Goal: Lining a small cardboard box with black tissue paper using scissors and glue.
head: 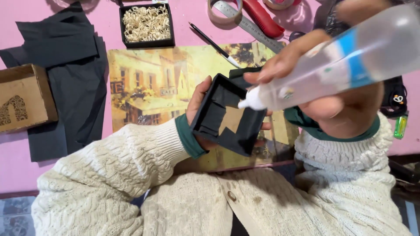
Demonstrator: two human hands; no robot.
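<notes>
Glue is the business in hand: the right hand (337,102) is wrapped around a clear squeeze bottle (332,65) with a blue band and a white nozzle, fingers closed about its body, forefinger stretched along the top. The bottle is tilted downward to the left, its nozzle tip at the mouth of a small black box (227,116), right over the brown cardboard patch that shows in the box's floor where the black lining stops.

The left hand (197,109) grips that box from beneath and from the side, thumb pressed against the outer wall, the other fingers hidden under it except for tips showing at the far side. The box is held up, tilted toward the camera, above the near edge of a picture mat (153,87) printed with a yellow street scene, which lies in the middle of the pink table (105,26).

Near the table's far edge sits a second black box (147,24) filled with pale shredded straw. Beside it a black pencil (214,43) lies slantwise, and beyond that a metal ruler (249,24), a roll of tape (224,12) and a red-handled tool (262,17). Sheets of black paper (65,78) spread toward the left edge, where an open brown cardboard box (24,98) rests on them. A green lighter (400,126) lies at the right edge.
</notes>
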